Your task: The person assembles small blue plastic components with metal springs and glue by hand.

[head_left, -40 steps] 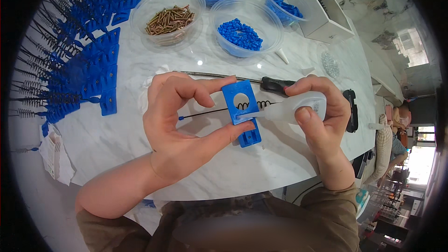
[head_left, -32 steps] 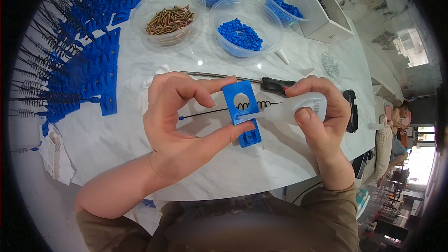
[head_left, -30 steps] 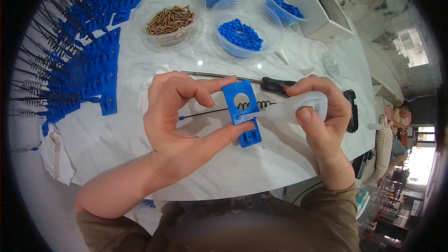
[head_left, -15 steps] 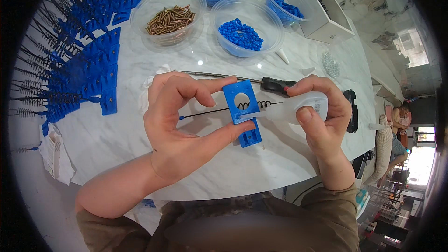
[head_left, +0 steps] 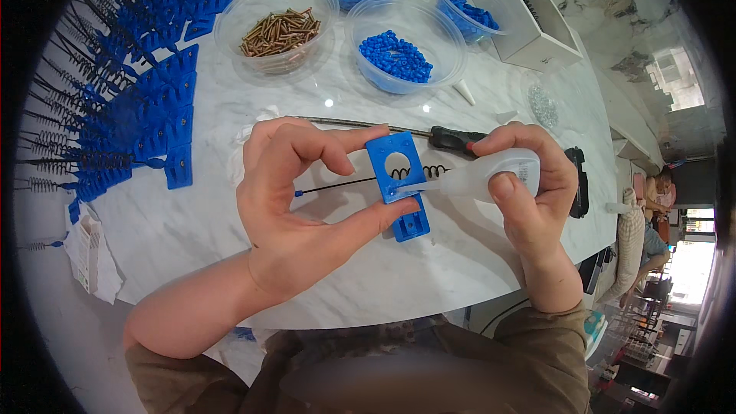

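My left hand (head_left: 299,199) grips a flat blue plastic plate (head_left: 414,175) with a round hole, its fingertips on the top edge and thumb at the lower edge. A white squeeze bottle (head_left: 491,175) with a thin nozzle lies in my right hand (head_left: 537,192), fingers and thumb wrapped round it. The nozzle tip meets the plate's face just below the hole. Under the plate, another blue piece (head_left: 411,227) shows beside my left thumb. Behind, a black coiled spring wire (head_left: 435,171) lies on the table with a thin blue-tipped rod (head_left: 330,185).
A black-handled screwdriver (head_left: 452,139) lies beyond my hands. Farther back stand clear tubs of screws (head_left: 280,34), blue beads (head_left: 395,57) and blue tapered parts (head_left: 468,11). Rows of blue pieces with springs (head_left: 146,115) fill the left side. A white box (head_left: 537,42) stands at the back right.
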Demonstrator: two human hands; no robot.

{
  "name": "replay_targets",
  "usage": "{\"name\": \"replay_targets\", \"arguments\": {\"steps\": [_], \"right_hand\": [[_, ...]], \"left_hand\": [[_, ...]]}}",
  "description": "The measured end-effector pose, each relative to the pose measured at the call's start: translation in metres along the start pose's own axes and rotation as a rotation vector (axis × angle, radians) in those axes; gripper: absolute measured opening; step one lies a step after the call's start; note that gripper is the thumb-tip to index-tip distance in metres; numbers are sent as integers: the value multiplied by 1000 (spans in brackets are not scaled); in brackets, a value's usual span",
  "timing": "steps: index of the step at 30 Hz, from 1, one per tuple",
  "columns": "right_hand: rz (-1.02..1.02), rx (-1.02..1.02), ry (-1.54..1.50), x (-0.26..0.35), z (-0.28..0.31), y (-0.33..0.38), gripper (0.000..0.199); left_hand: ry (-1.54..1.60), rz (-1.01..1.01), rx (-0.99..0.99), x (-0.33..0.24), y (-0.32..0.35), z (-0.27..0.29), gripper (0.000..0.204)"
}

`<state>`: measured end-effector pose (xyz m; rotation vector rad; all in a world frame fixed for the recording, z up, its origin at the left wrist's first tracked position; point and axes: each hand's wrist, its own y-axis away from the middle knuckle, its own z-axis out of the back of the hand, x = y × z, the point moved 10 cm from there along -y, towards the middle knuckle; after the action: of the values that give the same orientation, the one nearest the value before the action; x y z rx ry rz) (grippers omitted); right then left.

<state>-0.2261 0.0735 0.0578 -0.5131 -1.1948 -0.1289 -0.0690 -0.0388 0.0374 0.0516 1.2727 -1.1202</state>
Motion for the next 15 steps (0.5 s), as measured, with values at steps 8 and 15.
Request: {"name": "replay_targets", "arguments": {"steps": [8,15], "right_hand": [[20,4,40,2,-2,-1,28],[-64,-16,-59,-3,-3,0,28]], "left_hand": [[-1,-6,-2,1,1,0,55],[-3,-3,8,0,0,0,55]]}}
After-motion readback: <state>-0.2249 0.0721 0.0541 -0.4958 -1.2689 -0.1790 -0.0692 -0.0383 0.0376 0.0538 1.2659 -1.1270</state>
